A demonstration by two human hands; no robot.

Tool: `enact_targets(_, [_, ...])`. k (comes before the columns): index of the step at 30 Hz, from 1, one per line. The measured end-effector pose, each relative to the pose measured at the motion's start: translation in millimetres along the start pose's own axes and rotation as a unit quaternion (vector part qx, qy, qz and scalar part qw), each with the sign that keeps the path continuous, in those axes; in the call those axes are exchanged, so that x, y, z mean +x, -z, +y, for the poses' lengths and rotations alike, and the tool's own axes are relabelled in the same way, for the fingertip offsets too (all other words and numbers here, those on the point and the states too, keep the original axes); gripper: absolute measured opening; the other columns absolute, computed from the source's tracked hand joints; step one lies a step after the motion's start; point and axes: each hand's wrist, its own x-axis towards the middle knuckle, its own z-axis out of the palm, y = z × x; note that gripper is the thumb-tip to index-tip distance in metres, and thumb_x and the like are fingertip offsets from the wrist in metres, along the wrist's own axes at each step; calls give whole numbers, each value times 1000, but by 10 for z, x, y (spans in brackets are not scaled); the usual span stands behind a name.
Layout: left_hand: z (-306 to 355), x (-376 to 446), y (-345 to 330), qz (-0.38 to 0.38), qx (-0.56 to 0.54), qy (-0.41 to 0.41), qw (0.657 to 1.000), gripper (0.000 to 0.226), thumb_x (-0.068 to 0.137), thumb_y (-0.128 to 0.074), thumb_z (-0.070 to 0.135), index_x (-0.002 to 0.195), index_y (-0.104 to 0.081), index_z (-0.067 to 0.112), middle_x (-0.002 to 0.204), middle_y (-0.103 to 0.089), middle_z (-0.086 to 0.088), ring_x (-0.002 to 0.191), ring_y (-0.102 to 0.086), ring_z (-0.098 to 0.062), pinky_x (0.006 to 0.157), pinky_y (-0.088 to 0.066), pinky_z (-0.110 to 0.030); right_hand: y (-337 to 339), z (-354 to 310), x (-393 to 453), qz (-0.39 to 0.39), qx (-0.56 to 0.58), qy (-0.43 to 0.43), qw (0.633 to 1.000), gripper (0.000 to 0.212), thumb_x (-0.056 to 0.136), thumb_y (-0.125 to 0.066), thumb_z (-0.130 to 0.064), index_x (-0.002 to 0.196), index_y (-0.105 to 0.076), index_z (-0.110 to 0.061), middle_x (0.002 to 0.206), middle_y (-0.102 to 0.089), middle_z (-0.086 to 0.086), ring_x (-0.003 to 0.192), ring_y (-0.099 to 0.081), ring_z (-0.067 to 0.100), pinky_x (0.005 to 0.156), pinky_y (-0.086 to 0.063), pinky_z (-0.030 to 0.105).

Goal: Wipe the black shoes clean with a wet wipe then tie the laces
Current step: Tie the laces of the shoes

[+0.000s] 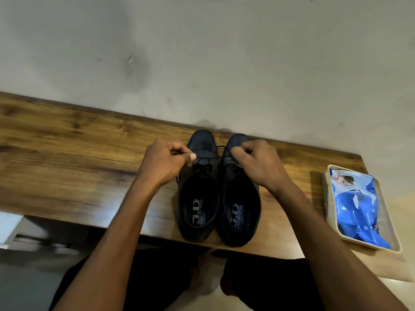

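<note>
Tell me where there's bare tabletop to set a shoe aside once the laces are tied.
The widest bare patch of the table lies left of the left hand. A narrower strip runs between the right shoe and the tray holding the wipes pack. The middle is crowded: both shoes and the right hand.

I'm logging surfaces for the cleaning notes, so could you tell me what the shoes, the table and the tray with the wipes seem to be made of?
Black shoes: probably smooth leather or imitation, with a dull sheen on the toe caps.
Table: wood or wood-look laminate, with visible grain and a soft gloss.
Tray: likely cream plastic, with a plain rounded rim.
Wipes pack: glossy blue plastic film, crinkled with bright highlights.
</note>
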Motion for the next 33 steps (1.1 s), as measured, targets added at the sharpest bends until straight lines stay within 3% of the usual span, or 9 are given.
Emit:
enact_targets(4, [-95, 33, 50, 21, 123, 8, 992, 21, 83, -78, 25, 64, -70, 27, 72, -71, 8, 71, -64, -7, 64, -43, -24, 0, 99, -28, 26, -139, 20, 990, 42, 86, -59, -34, 54, -44, -13, 55, -51, 2, 56, -53, 26, 53, -43, 35])
enact_targets(7, [-117, 26, 41, 48, 235, 29, 970, 17, 83, -79, 30, 68, -72, 25, 80, -72, 5, 79, -67, -17, 71, -56, -33, -38, 91, -69, 30, -230, 22, 973, 33, 83, -58, -38, 59, -50, -16, 66, -60, 4, 65, -60, 30, 58, -50, 35])
enact_targets(12, [-60, -13, 43, 39, 264, 31, 963, 7, 83, -79, 28, 78, -77, 24, 90, -75, 4, 85, -68, -18, 79, -58, -38, -30, 66, -49, 42, -272, 25, 961, 27, 86, -61, -45, 73, -62, -22, 78, -66, 4, 77, -64, 31, 65, -48, 34])
enact_targets(16, [-73, -8, 39, 70, 273, 12, 959, 10, 87, -75, 30, 81, -72, 22, 83, -71, 4, 79, -66, -17, 69, -54, -33, -19, 67, -34, 139, -298, 73, 942, 41, 90, -58, -60, 102, -69, -23, 94, -72, 3, 88, -68, 30, 81, -54, 43])
enact_targets(18, [-71, 4, 18, 88, 259, 8, 962, 28, 90, -70, 40, 73, -67, 18, 69, -66, 1, 64, -62, -17, 55, -45, -28, 10, 13, -64, 195, -262, 85, 941, 44, 93, -54, -61, 104, -69, -21, 94, -72, 3, 87, -68, 29, 78, -54, 41])
enact_targets(20, [-63, -6, -42, 68, 244, 27, 967, 51, 91, -61, 55, 60, -56, 15, 56, -55, -1, 52, -53, -17, 49, -39, -27, -25, -48, -111, 165, -194, 59, 965, 47, 94, -50, -64, 88, -72, -23, 79, -71, 0, 74, -68, 25, 66, -55, 35])
enact_targets(24, [-54, -22, -171, 7, 262, 60, 963, 61, 84, -55, 72, 63, -52, 15, 64, -63, -6, 59, -64, -26, 62, -58, -38, -228, -187, -147, 51, -210, 6, 976, 65, 89, -46, -75, 66, -66, -18, 62, -63, 3, 62, -62, 22, 51, -42, 29])
enact_targets(28, [-60, -7, -212, 24, 267, 46, 962, 41, 87, -61, 55, 75, -61, 16, 69, -65, -5, 66, -66, -27, 67, -57, -38, -342, -234, -85, 36, -226, -11, 973, 67, 84, -48, -78, 77, -67, -14, 73, -65, 9, 72, -65, 29, 55, -49, 32])
enact_targets(33, [-65, 4, -282, 45, 248, 45, 967, 41, 89, -59, 51, 76, -60, 12, 70, -63, -6, 68, -63, -26, 59, -48, -34, -395, -302, -43, 1, -219, -23, 975, 44, 88, -64, -57, 93, -70, -13, 89, -69, 12, 86, -68, 34, 65, -55, 38])
